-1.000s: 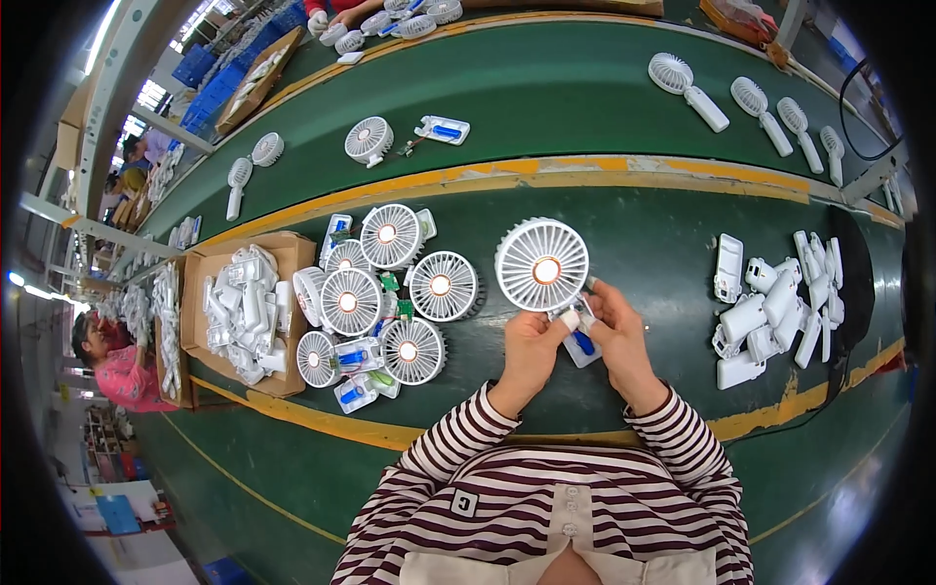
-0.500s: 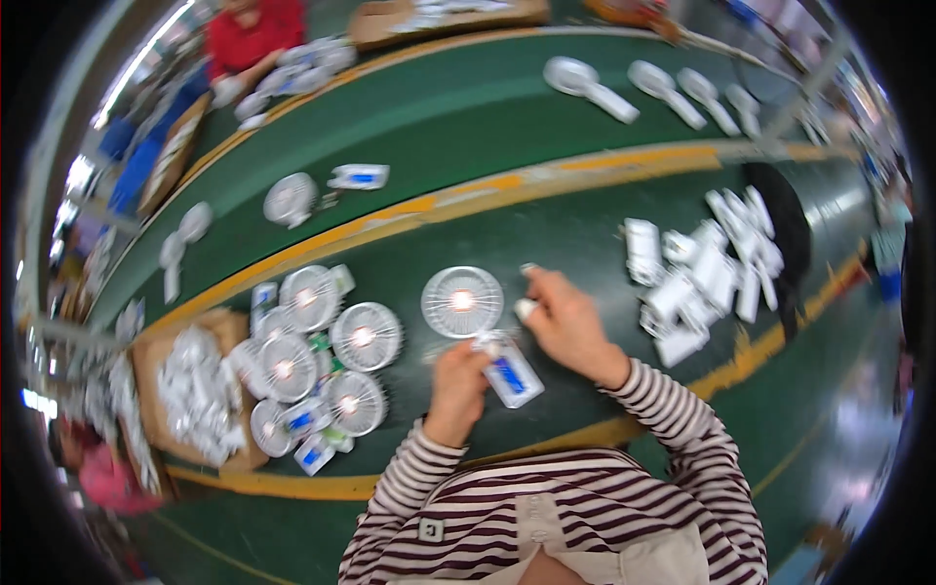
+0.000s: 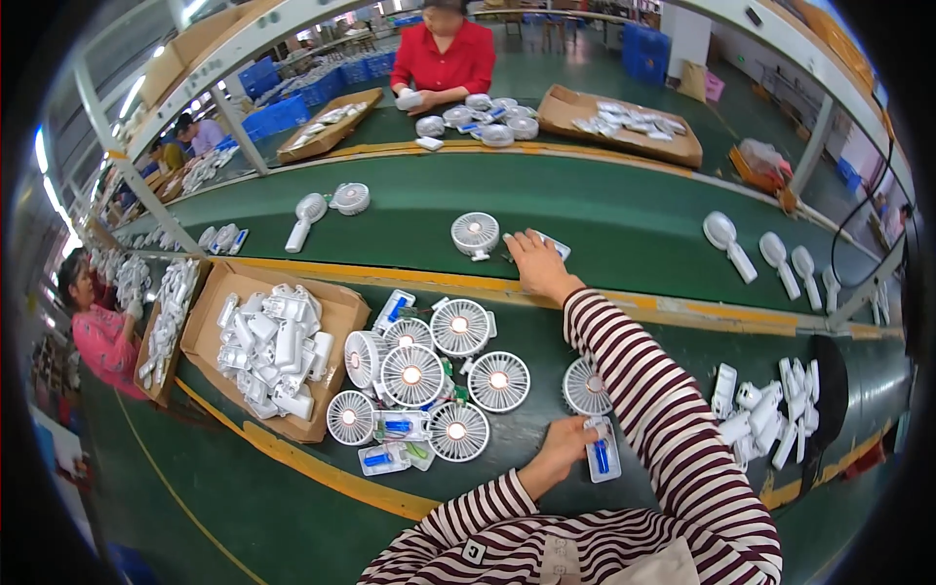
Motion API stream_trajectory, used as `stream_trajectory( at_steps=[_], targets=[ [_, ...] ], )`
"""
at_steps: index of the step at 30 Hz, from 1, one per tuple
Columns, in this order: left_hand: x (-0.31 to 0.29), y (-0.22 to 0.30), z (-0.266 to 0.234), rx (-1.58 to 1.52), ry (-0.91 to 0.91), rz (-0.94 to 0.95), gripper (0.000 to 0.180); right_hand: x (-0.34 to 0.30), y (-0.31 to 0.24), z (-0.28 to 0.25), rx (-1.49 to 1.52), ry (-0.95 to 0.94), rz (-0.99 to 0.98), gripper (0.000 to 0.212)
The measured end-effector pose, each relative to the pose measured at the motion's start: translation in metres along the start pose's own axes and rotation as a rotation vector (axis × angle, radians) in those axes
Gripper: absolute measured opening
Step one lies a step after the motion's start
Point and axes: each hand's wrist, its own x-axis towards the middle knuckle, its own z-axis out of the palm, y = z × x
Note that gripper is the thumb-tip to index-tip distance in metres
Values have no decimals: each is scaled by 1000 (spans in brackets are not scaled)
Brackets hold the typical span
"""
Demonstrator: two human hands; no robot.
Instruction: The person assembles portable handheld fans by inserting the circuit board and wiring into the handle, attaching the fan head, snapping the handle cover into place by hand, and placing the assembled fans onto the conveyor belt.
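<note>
My left hand (image 3: 558, 450) is closed on the opened handle (image 3: 603, 456) of a handheld fan, with a blue battery inside. The fan's round white head (image 3: 586, 388) lies just beyond it, partly covered by my right sleeve. Reaching across to the green belt, my right hand (image 3: 539, 264) has its fingers extended, over wiring between another fan head (image 3: 475, 234) and its handle half (image 3: 556, 247). Its thumb is mostly hidden. Left of my left hand, several open fans lie heaped, among them a fan head (image 3: 412, 375).
A cardboard box (image 3: 336, 304) of white handle shells stands at left. More white shells (image 3: 756, 419) lie at right beside a black object (image 3: 829, 400). Finished-looking fans (image 3: 721, 232) rest on the belt. Across it, a person in red (image 3: 445, 60) handles white parts.
My right hand has moved forward from beside the near fan to the fan parts on the belt. My left hand still holds the handle. The view has tilted up.
</note>
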Motion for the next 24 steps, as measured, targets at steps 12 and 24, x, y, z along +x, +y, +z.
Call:
stream_trajectory(
  at_steps=[12,24],
  targets=[
    [-3,13,6,-24,48,-24,20,-51,-90,-43,7,126,10,15],
    [-5,6,2,-25,123,195,24,-202,-65,-130,155,307,362,15]
  ],
)
